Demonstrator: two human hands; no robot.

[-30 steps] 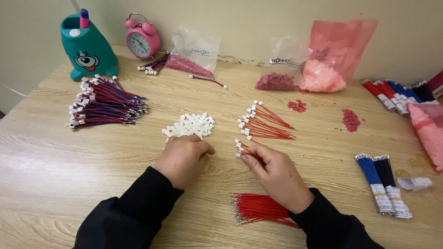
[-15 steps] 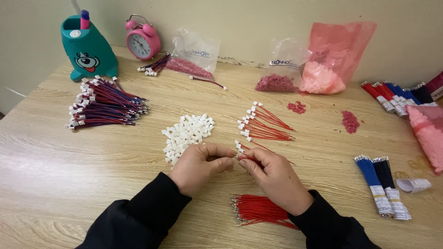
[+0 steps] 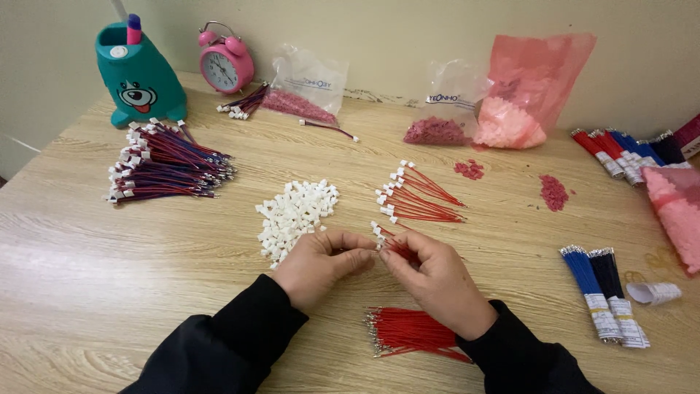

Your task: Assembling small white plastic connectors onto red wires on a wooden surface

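Here the left hand (image 3: 317, 264) and right hand (image 3: 436, 276) meet above the tabletop (image 3: 146, 277), each grip pinching small parts: red wires (image 3: 397, 244) and, likely, a white connector. Seating the wire calls for fine alignment, I judge.

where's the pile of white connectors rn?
Head view: the white connectors lie mid-table, just beyond the left hand, between the blue-red wire bundle on the left and the red wires with white ends on the right.
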